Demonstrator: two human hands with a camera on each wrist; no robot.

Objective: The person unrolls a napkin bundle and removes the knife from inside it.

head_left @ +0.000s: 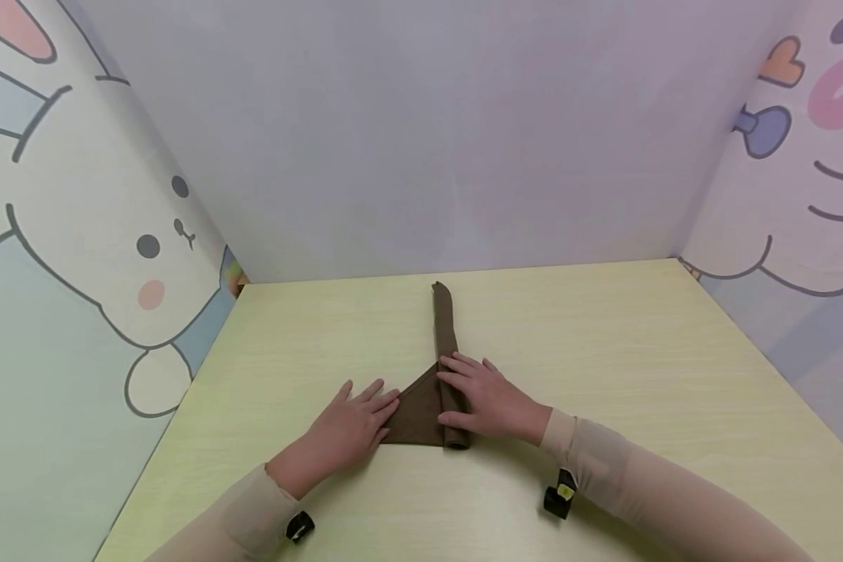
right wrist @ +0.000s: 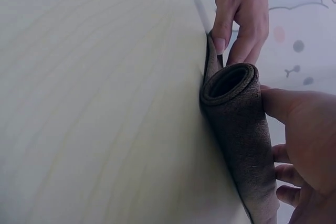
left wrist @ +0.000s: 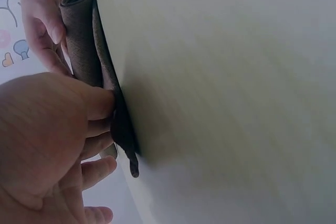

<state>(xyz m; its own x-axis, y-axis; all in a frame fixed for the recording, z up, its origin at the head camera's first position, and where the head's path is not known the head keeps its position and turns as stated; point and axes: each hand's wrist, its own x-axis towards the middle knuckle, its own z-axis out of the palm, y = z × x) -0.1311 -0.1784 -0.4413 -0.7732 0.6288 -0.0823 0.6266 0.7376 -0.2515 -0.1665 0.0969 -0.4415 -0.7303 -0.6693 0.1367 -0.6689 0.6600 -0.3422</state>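
A brown cloth (head_left: 414,414) lies on the table, its right side rolled into a narrow tube (head_left: 444,320) that runs away from me. Left of the tube a flat triangular flap is still spread out. My left hand (head_left: 351,429) rests its outstretched fingers on the flap's left corner. On the near part of the tube lies my right hand (head_left: 488,398), fingers across the top and thumb closer to the near end. From the right wrist view, the hollow end of the roll (right wrist: 239,135) shows spiral layers, with the right thumb and fingertips against its side.
The pale wooden table (head_left: 590,336) extends around the cloth. A plain wall (head_left: 449,140) stands behind its far edge, and panels with cartoon animals flank it left and right. Both wrists wear a small black device, such as the right wrist camera (head_left: 559,497).
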